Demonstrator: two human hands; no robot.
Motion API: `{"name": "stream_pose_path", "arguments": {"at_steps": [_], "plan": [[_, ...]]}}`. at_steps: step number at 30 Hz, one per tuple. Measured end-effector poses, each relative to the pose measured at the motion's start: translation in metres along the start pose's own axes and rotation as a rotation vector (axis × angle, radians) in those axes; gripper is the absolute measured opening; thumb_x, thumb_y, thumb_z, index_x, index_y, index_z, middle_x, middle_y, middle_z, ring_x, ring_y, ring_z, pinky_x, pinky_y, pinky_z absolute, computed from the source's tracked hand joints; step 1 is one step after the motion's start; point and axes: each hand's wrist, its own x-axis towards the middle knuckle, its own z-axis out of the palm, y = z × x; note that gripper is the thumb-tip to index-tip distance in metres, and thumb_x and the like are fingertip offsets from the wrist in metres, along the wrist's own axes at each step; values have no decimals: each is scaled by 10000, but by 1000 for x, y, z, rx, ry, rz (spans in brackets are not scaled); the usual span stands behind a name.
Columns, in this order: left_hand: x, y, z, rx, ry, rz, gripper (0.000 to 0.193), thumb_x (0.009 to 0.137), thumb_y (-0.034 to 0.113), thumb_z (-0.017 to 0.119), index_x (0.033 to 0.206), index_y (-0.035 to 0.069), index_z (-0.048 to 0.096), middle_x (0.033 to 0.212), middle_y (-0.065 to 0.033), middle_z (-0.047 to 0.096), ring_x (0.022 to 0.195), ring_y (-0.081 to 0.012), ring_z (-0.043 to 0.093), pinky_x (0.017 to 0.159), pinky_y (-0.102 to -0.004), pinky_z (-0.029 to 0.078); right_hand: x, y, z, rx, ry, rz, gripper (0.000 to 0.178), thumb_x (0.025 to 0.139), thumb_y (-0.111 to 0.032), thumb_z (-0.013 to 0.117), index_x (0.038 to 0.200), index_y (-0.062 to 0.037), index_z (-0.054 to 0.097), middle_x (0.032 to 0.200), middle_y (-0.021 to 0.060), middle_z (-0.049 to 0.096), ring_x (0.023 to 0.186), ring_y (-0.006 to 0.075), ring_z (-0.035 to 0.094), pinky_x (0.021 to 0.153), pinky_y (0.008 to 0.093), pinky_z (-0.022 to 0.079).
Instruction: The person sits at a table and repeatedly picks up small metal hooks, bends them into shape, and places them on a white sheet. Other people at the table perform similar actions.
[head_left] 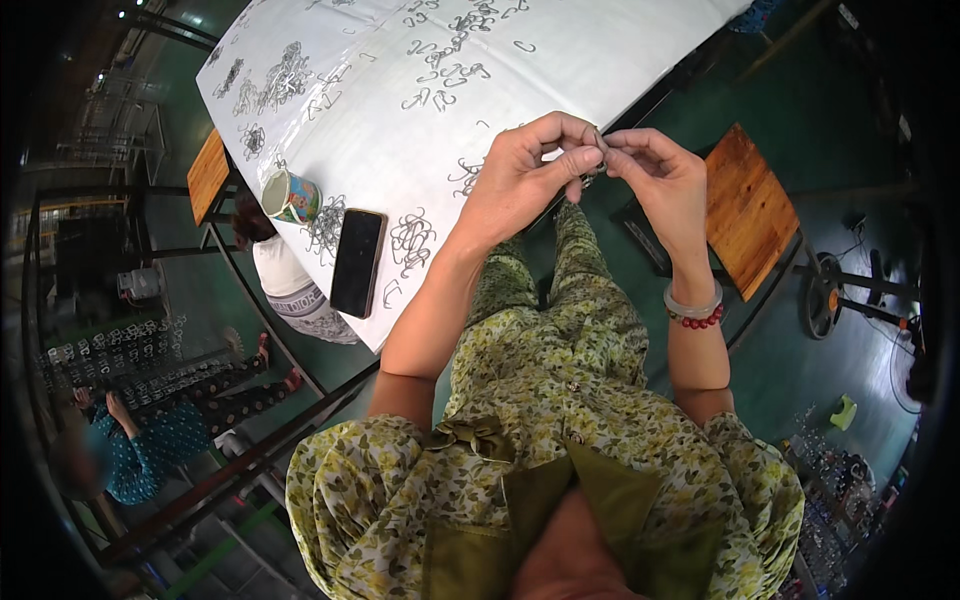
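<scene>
My left hand (pixel 525 172) and my right hand (pixel 662 180) meet above the near edge of a white-covered table (pixel 380 120). Both pinch a small metal wire piece (pixel 597 152) between thumb and fingertips; most of it is hidden by the fingers. Heaps of similar bent wire hooks (pixel 411 241) lie scattered on the white cover, the nearest just left of my left wrist. A bracelet of pale and red beads (pixel 694 311) circles my right wrist.
A black phone (pixel 357 262) lies face up near the table edge, with a patterned mug (pixel 292 197) beside it. A wooden stool (pixel 748 208) stands to my right. Another person (pixel 290 280) sits beyond the table's left side, and one more person (pixel 150 440) farther left.
</scene>
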Motion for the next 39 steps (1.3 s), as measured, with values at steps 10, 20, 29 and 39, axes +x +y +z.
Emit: {"name": "stream_pose_path", "arguments": {"at_steps": [10,20,29,39], "plan": [[3,-26,1,339,254,264,102,817,56,657,912,21,648,898,-57,602,783,-134,571,700,-269,474,-6,-3,10,-29,-8,-88,111,790,-18,669,895,11,688,761,50,676,685,68,608,605,205,476],[-19,-30,11,400,296,279,61,877,-8,556,934,-16,579,899,-114,669,869,-168,638,801,-290,499,27,10,2,25,25,-127,163,837,-27,628,983,32,669,776,83,663,682,101,611,636,225,497],[-23,-37,4,380,236,253,54,859,-34,575,909,-15,565,907,-133,650,859,-211,628,789,-300,484,203,141,69,-800,4,-314,172,822,-125,611,816,37,668,837,232,599,790,379,602,714,425,489],[-29,-36,0,410,311,279,66,854,-17,596,919,-16,581,873,-120,656,881,-205,637,774,-296,494,167,109,59,-551,-25,-167,84,745,-62,675,791,9,673,857,151,626,762,293,612,680,356,487]]}}
